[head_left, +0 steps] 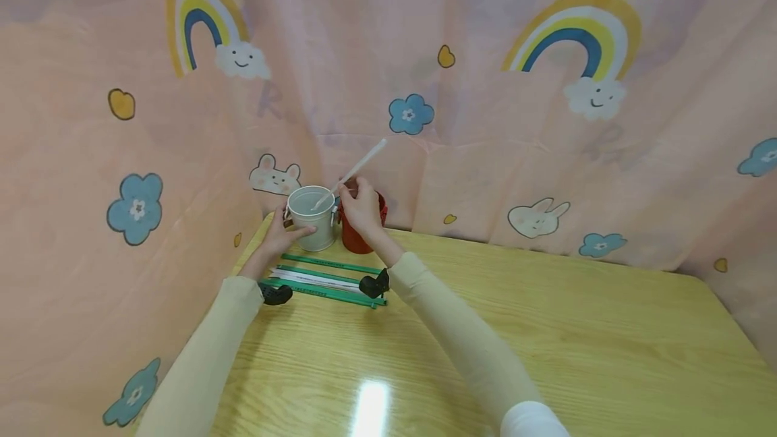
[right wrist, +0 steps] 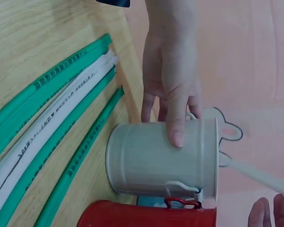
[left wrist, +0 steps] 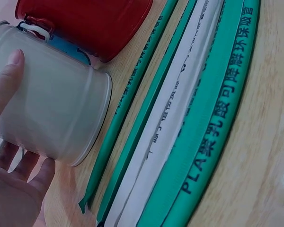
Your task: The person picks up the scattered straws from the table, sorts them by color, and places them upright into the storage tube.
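Observation:
A small white metal bucket (head_left: 317,229) stands upright at the table's far left corner. My left hand (head_left: 280,236) holds it from the side, thumb across its front and fingers round the back. In my right hand (head_left: 362,210), above a red bucket (head_left: 355,241), I pinch a white straw (head_left: 367,156) that slants down to the left. The straw's lower end is inside the white bucket's mouth. Close in front lie several green-wrapped straws (left wrist: 220,127) with printed lettering and white-wrapped straws (left wrist: 151,137), side by side. The right wrist view shows only the right fingertips (right wrist: 280,210).
The red bucket touches or nearly touches the white one on its right. A pink printed curtain (head_left: 473,174) hangs behind and to the left of the wooden table (head_left: 546,329). Black wrist cameras (head_left: 276,294) sit just below both hands, over the straws.

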Demonstrator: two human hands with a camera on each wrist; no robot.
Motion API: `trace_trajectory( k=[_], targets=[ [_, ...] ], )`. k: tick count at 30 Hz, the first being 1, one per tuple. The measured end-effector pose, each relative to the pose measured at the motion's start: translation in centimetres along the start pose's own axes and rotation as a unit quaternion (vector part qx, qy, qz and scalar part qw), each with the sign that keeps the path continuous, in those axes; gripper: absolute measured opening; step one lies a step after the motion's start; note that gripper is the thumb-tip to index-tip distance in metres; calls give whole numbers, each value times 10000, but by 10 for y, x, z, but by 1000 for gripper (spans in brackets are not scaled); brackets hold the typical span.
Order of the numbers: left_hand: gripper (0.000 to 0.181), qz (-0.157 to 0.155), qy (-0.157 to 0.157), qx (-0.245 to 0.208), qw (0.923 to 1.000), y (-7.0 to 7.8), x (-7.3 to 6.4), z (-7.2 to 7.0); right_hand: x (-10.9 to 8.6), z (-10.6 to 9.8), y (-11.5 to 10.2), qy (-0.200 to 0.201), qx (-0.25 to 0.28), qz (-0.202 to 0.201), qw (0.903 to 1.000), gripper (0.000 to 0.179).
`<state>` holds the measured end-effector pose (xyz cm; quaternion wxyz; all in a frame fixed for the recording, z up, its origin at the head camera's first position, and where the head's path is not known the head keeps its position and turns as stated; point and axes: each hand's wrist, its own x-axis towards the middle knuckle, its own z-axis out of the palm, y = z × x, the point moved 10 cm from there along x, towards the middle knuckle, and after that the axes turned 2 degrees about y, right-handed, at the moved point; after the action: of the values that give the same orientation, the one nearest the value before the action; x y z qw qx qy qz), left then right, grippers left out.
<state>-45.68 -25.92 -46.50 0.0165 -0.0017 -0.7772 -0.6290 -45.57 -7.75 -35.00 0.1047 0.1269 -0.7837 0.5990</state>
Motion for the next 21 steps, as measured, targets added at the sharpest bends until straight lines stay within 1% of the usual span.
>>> trace_trajectory(
  k=[2, 4, 10, 16, 21],
  targets=[
    [92, 25, 11, 0, 10000, 0, 0, 0, -1, 1, 1, 5, -286, 93, 9995, 25],
    [91, 54, 18, 5, 10000, 0, 1, -1, -1, 2, 2, -9, -447, 133, 9989, 24],
    [92, 155, -13, 57, 9999, -2, 5, -1, -1, 7, 7, -106, -731, 238, 9970, 25],
    [92, 107, 21, 169, 9998, -3, 3, -1, -2, 11, 15, -140, -1058, 315, 9938, 26],
    [91, 146, 41, 188, 9997, -1, 2, -1, -2, 10, 22, -42, -1143, 396, 9926, 27]
  ],
)
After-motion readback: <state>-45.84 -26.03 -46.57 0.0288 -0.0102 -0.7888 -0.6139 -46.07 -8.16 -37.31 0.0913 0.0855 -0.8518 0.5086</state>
